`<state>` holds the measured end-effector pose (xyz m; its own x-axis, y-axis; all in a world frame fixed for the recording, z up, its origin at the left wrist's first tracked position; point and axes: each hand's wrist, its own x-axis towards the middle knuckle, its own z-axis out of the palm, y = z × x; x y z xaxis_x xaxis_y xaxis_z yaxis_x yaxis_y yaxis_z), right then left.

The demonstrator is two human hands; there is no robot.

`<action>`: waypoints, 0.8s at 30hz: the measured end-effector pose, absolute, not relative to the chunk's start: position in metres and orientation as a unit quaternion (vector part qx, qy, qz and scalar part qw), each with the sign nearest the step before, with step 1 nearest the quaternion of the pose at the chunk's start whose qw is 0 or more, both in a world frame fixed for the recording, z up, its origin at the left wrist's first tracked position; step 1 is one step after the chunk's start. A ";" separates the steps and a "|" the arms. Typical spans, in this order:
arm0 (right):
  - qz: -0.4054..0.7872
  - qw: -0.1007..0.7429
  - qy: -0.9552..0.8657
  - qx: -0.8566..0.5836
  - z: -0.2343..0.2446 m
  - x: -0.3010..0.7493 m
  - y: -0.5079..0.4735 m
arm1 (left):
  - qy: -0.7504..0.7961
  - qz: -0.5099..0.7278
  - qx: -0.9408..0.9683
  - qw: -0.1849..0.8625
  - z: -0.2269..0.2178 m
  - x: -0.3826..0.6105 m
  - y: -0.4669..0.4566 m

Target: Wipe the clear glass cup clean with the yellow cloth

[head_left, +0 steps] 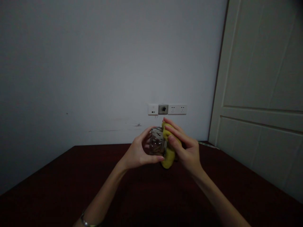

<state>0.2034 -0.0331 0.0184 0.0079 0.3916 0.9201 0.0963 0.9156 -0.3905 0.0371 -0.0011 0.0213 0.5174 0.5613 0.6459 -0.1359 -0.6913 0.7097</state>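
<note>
My left hand (137, 151) is closed round a small clear glass (157, 143), held up above the dark table (59, 189). My right hand (186, 148) presses a yellow cloth (168, 157) against the glass's right side, fingers wrapped over the cloth. The cloth hangs a little below the glass. A bracelet (84, 220) shows on my left wrist.
A dark red-brown table spreads below my arms and ends at a grey wall (106, 63). A row of wall sockets (167, 109) sits just above my hands. A white panelled door (260, 94) stands at the right.
</note>
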 end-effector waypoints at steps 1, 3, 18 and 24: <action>0.080 0.677 -0.712 -0.167 0.018 0.204 -0.036 | 0.145 0.473 0.793 0.356 0.021 0.037 -0.001; 0.037 0.656 -0.739 -0.148 0.018 0.204 -0.040 | 0.162 0.469 0.803 0.330 0.022 0.035 -0.003; 0.091 0.646 -0.743 -0.147 0.013 0.211 -0.035 | 0.230 0.446 0.830 0.244 0.029 0.031 -0.006; 0.185 0.668 -0.702 -0.163 0.013 0.214 -0.025 | 0.229 0.439 0.839 0.225 0.030 0.032 -0.007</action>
